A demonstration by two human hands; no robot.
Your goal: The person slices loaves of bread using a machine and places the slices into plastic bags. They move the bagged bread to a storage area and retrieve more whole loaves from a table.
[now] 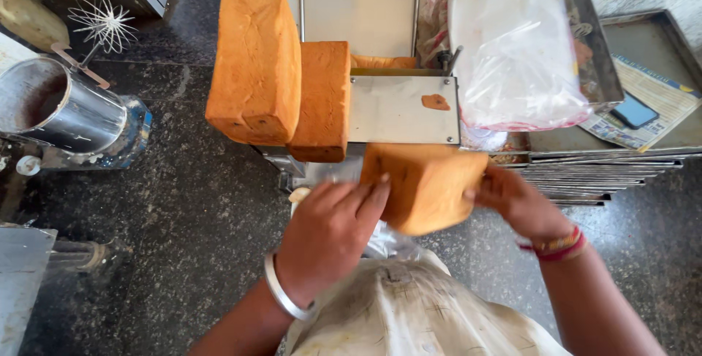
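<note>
Both hands hold a golden-brown bread loaf (428,184) in front of a metal slicing machine (398,111). My left hand (333,228), with a silver bangle on the wrist, presses on the loaf's left end. My right hand (515,199), with red and gold bangles, grips its right end. A clear plastic bag (387,243) shows just below the loaf. Two more loaves lie on the machine's left side: a large one (256,67) and a smaller one (322,100). A crumb of crust (436,101) lies on the machine's plate.
A stack of clear plastic bags (515,52) lies in a metal tray (596,71) at the right, above stacked trays (585,173). A phone (633,111) rests on printed paper. A steel mixer bowl (55,107) and whisk (102,23) stand at the left on the dark stone counter (183,217).
</note>
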